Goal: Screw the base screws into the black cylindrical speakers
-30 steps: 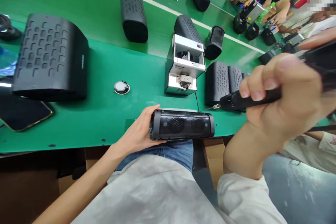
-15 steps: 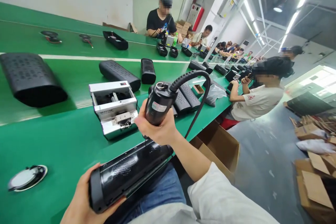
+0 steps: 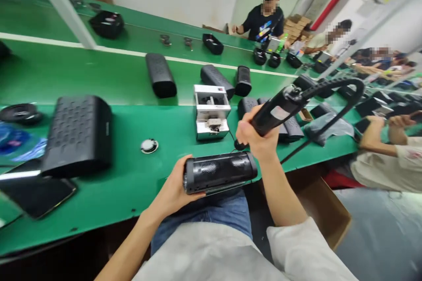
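Both hands work at the front edge of the green bench. L hand: forearm comes up from lower left, palm cupped on the left end cap of the black speaker, fingers wrapped round it, firm hold. Speaker lies horiz., long axis left-right, mesh side facing cam, overhanging the bench edge toward the person. R hand: forearm rises from lower right, wrist bent, fist clenched round the lower barrel of the elec. screwdriver. Tool is tilted, top leaning up-right, w/ cable arching off its top. Bit end points down-left, just above the speaker's upper right part; whether it touches, can't tell. Silver screw feeder sits just behind the hands. Small round disc lies to the left, big black housing further left.
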Tool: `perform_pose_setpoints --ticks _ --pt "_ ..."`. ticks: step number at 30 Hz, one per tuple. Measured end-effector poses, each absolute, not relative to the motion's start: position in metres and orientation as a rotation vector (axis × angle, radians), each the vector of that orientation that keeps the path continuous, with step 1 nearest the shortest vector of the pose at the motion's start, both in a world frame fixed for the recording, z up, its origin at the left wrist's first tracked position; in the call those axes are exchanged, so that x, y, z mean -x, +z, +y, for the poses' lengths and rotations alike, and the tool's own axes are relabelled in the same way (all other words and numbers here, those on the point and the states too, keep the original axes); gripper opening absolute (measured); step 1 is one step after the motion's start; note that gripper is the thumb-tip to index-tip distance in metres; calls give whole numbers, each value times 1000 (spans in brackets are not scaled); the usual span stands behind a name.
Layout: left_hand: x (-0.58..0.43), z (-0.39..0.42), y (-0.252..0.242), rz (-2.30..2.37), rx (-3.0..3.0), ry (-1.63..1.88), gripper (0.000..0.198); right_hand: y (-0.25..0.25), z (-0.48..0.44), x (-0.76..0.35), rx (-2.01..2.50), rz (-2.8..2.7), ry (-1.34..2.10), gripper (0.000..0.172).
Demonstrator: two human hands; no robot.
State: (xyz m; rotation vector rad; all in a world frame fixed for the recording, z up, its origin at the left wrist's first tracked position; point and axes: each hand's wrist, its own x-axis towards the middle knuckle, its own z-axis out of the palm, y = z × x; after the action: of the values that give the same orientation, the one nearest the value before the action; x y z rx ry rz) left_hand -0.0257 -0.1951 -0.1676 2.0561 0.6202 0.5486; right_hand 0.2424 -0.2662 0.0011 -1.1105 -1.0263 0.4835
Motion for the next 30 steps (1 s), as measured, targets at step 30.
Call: perform_pose_setpoints --ticks 30 --pt "25 -198 -160 523 -2076 571 120 42 -158 -246 957 -1000 41 23"
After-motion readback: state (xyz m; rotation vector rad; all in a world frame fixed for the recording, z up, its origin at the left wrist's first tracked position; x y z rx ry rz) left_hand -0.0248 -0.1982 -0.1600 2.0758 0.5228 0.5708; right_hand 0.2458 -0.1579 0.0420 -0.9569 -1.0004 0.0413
